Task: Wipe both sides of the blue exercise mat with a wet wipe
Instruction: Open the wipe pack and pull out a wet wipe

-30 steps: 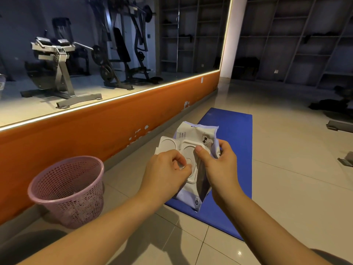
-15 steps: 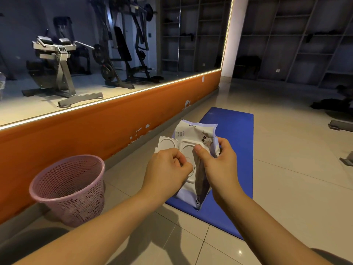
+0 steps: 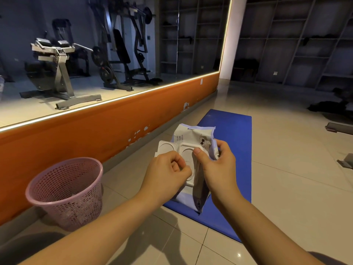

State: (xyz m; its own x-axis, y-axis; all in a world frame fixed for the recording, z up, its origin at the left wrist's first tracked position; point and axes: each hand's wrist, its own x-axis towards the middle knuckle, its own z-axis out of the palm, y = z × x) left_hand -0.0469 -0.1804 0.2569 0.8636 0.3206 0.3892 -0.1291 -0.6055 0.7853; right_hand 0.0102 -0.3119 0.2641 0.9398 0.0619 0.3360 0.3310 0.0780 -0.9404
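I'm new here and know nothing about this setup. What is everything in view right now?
exercise mat: one, blue, flat on the floor ahead.
wet wipe pack: one, white and pale blue, held above the mat's near end.
lid: one, white, flipped open to the pack's left.
basket: one, pink mesh, on the floor by the left wall.
wall band: one, orange, along the left.
gym machines: two, grey and black, seen in the glass above the band.
pillar: one, white, at the back.
shelving: dark, back wall.
floor: beige tiles.
left hand: one, pinching at the pack's opening.
right hand: one, gripping the pack's right side.
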